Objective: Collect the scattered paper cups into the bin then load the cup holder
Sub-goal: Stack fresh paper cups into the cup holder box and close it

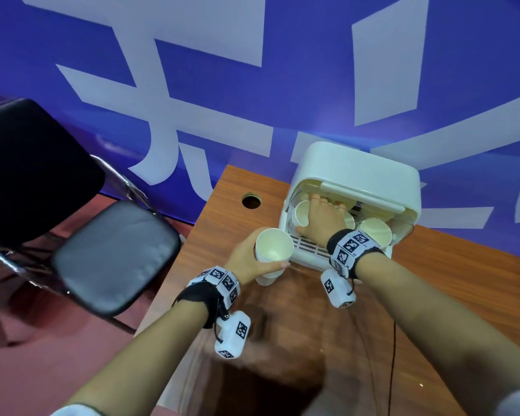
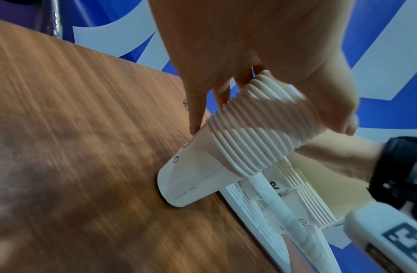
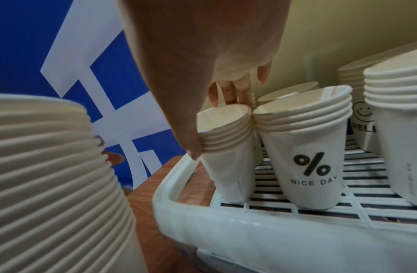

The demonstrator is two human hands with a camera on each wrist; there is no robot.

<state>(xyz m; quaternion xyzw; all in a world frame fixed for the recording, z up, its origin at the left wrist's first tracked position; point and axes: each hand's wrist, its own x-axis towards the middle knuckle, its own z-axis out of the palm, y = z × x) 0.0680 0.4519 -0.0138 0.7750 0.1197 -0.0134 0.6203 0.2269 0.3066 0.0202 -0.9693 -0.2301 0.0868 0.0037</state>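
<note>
The table [image 1: 432, 295] is wood, pushed against a blue wall [image 1: 252, 100], with a black chair [image 1: 72, 220] off to the left. At the table's far edge sits the white bin [image 1: 357, 175], its front open and a slatted floor inside, so cups can be stood upright in rows. Several short stacks [image 3: 303, 147] already stand on that floor, mouths up and close together, two of them touching at the rims.

The left hand [image 1: 246, 259] holds a tall stack [image 2: 249, 133] just in front of the bin, thumb and fingers wrapped round the ribbed rims, the base touching or almost touching the table — I'd guess it is parked there as a supply while the other hand works.

The right hand [image 1: 321, 220] reaches into the bin and pinches a small stack [image 3: 226, 147] at the near left corner, thumb outside the rims, fingertips [image 3: 231, 92] over the far lip — probably seating it.
</note>
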